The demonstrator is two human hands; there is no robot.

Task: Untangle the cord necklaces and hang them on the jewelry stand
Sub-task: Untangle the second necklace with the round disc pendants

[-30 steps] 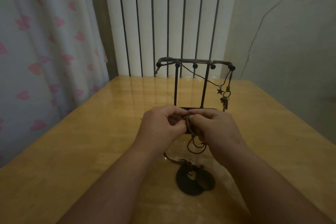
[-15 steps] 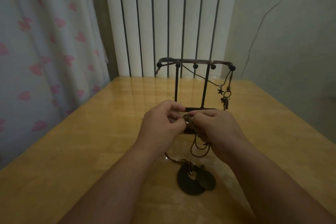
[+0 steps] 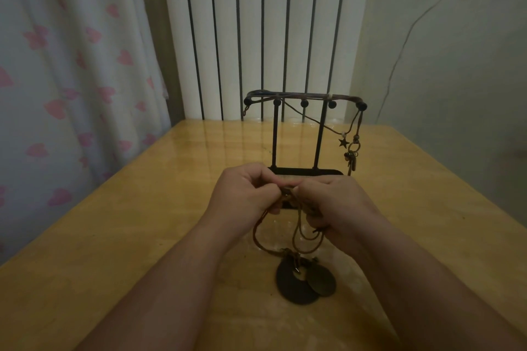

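The room is dim and flat, with a grey-green cast. Faint pale streaks of glare lie on the far end of the glossy wooden table point(image 3: 222, 137) below the white radiator point(image 3: 251, 37). The jewelry stand point(image 3: 308, 171) and cord necklace point(image 3: 293, 283) read as dark shapes with little detail. The forearms point(image 3: 171, 293) look shadowed and soft. Wide-angle distortion bows the curtain point(image 3: 71, 65) at the frame's edge.

Table point(image 3: 114, 236): wood under a smooth, glossy lacquer that catches the light. The jewelry stand point(image 3: 275, 134) looks like thin dark metal, matt all over. The brown cord point(image 3: 258, 234) is dull, no shine. The black disc point(image 3: 291, 285) is matt, the bronze disc point(image 3: 322, 282) a dull metal. The curtain point(image 3: 71, 65) is soft printed cloth. The wall point(image 3: 456, 65) is matt paint.
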